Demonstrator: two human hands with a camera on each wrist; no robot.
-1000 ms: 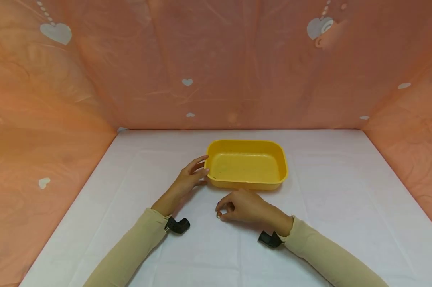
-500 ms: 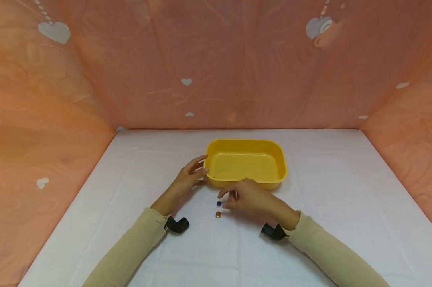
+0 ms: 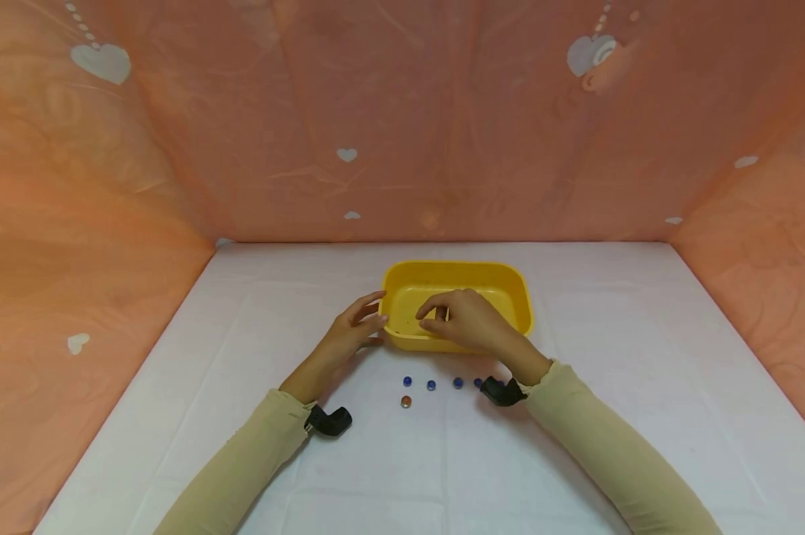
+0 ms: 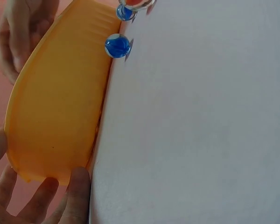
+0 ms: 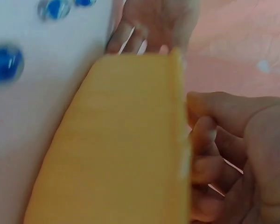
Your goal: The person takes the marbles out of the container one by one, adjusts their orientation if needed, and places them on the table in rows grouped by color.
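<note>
Where visible, one tub [image 3: 412,342], six marbles [image 3: 458,383]

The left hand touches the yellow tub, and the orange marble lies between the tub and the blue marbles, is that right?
No: in the head view, the orange marble lies on the side of the blue marbles away from the yellow tub. The left hand does touch the tub.

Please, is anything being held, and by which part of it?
The left hand touches the yellow tub at its left end, without clear grip; whether the right hand holds anything cannot be told.
</note>
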